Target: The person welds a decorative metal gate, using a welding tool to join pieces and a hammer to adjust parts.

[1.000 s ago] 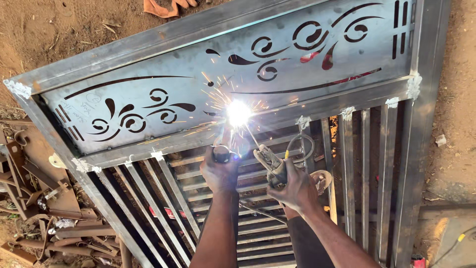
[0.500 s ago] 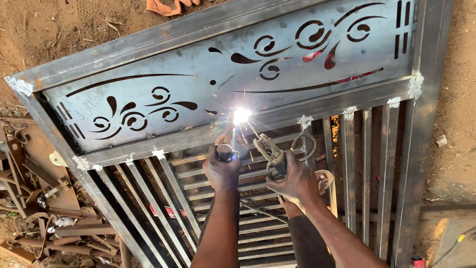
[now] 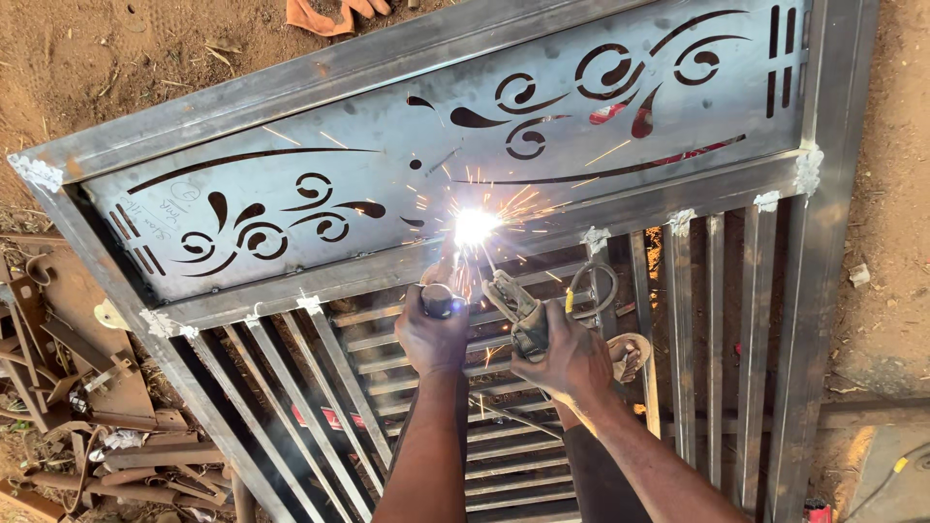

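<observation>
A steel gate frame [image 3: 833, 223] lies flat on the ground, with a decorative cut-out sheet panel [image 3: 291, 184] above rows of vertical bars [image 3: 717, 339]. My right hand [image 3: 572, 358] grips a welding electrode holder [image 3: 518, 310] whose rod reaches up to a bright arc [image 3: 475, 228] on the cross rail under the panel. Sparks fly from that spot. My left hand [image 3: 433, 334] is closed around a small dark cylindrical object [image 3: 441, 300] just left of the holder, below the arc.
Scrap metal pieces [image 3: 68, 387] are piled on the dirt at the left. An orange glove [image 3: 325, 15] lies beyond the gate's top edge. A sandalled foot [image 3: 630, 356] shows between the bars. A cable [image 3: 891, 475] runs at the bottom right.
The arc has stayed on the cross rail and now throws more sparks. Both hands hold nearly the same position, shifting slightly.
</observation>
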